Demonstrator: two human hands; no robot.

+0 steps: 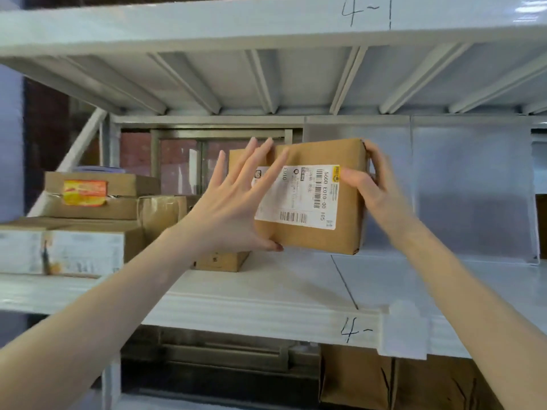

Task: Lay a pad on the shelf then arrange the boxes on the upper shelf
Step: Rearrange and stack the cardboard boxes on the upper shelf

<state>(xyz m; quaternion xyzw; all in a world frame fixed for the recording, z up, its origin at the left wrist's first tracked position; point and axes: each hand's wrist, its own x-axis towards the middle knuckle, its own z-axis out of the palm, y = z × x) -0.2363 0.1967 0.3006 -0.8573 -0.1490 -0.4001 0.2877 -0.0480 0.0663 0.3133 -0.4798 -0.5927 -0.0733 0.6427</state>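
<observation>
Standing a brown box (322,196) upright on the white pad (266,294) that covers the shelf (488,291), seen from the head camera. Held on edge with the shipping label (299,196) facing out, most likely so the barcode reads from the aisle. Left hand (233,202) spread wide, fingers straight and fanned flat against the label face, thumb tucked under the lower left corner; pressing and steadying, not gripping. Right hand (373,184) curled round the right edge, fingers hooked over the top right corner, thumb laid on the label's yellow tag; carrying the weight and steering. Lower right corner of the box just touching or barely above the pad; cannot tell which. To the left, a stack of cardboard boxes (97,202) already shelved, with a small carton (222,260) at its foot, close beside the held box. Judged as mid-arrangement: pad down, this box being squared up next to the others. More cartons (355,377) below, on the lower level.
</observation>
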